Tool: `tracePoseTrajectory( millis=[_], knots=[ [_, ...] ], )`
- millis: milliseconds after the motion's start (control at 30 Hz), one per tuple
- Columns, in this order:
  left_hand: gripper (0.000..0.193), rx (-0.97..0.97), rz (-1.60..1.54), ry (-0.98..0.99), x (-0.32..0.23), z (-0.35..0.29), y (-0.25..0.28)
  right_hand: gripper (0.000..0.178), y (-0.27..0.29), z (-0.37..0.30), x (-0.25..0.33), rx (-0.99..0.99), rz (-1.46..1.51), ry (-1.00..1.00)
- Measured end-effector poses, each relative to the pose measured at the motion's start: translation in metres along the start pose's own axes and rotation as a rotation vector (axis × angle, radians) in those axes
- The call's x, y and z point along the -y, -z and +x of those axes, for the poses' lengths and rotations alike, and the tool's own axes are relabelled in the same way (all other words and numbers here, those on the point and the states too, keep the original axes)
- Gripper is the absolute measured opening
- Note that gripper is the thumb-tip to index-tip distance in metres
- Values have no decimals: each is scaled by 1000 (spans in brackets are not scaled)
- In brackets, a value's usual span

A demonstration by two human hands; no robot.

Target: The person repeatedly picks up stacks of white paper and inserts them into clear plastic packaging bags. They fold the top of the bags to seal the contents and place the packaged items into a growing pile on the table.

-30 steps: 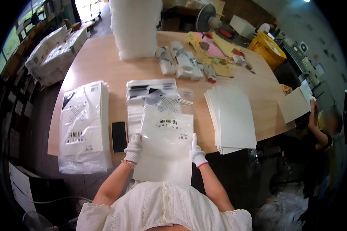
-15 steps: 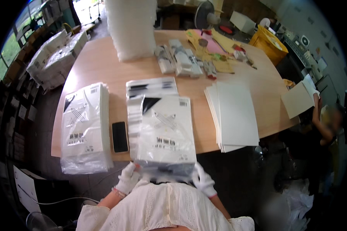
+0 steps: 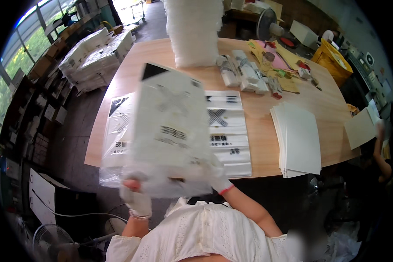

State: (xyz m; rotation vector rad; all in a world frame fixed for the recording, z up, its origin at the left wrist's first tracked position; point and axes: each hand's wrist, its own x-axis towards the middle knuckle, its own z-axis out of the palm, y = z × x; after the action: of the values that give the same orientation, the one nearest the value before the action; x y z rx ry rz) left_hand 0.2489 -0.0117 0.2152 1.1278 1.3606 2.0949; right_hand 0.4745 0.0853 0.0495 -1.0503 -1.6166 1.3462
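Observation:
A clear plastic bag packed with white paper [image 3: 170,118], black corner print on it, is up off the table and tilted, blurred by motion. My left hand [image 3: 136,194], in a white glove with a reddish fingertip, grips its lower left corner. On its lower right edge is my gloved right hand [image 3: 217,178], its fingers partly hidden by the bag. Behind it on the left lies a pile of filled paper packs [image 3: 114,150], partly covered. To the right of the held pack is a stack of flat printed plastic bags [image 3: 233,153].
Loose white sheets [image 3: 299,137] lie stacked on the right of the wooden table [image 3: 262,109]. A tall white stack [image 3: 194,35] stands at the back, near wrapped bundles [image 3: 244,74] and yellow paper scraps [image 3: 288,83]. A co-worker's arm [image 3: 380,153] holds sheets at far right.
Both hands have lifted the filled pack off the bag stack and moved it left, toward the pile. The flat bags beneath now show. The phone has gone out of sight. The view has shifted left.

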Motion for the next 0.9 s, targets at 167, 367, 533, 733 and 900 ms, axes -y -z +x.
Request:
tracePoseTrajectory(
  millis=[167,367,533,733,900],
  knots=[
    [9,-319,59,51,70,82,115,28,-115,49,57,458,627,-102],
    [27,-621,300,413,153,53,204,31,-124,40,40,440,166,-476],
    [20,897,1793,386,180,-100,126,30,-7,-19,0,299,610,-635],
    [20,935,682,-126,136,-70,-115,33,100,-115,0,-271,339,-775],
    [13,1068,889,-123,185,-58,-161,35,125,-150,1,-434,356,-723]
  ],
)
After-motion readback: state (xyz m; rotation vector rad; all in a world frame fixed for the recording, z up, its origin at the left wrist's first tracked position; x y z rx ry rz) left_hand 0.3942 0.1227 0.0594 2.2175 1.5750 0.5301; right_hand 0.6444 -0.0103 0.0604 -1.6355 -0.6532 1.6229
